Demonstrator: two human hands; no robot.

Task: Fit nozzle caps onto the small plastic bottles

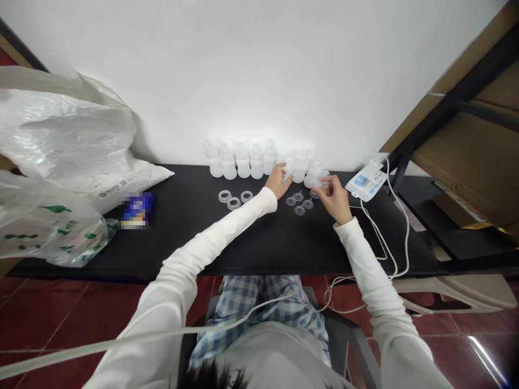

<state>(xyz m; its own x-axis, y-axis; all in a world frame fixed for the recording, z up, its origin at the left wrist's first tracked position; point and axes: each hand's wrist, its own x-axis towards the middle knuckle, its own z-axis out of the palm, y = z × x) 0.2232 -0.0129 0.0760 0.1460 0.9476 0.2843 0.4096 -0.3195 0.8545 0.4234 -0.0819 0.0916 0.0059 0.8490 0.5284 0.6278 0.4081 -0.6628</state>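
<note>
My left hand (279, 181) reaches to a small white baby bottle (288, 168), thumb and fingers around its near side. Beside it on the right stand more white bottles (299, 172), partly hidden behind one another. My right hand (334, 199) pinches a clear dome-shaped cap (323, 182), whose outline is hard to make out against the things behind. Between the hands lie several clear nipples (299, 209) on the black table. Left of my left hand, several bottles with clear domed caps (243, 161) stand in a row, and white screw rings (234, 203) lie before them.
A white plastic bag (60, 135) and a printed clear bag (52, 221) fill the table's left end, with a blue packet (138, 209) beside them. At right are a white device (367, 180), loose white cables (401, 216) and a cardboard box (466, 162). A white wall stands behind.
</note>
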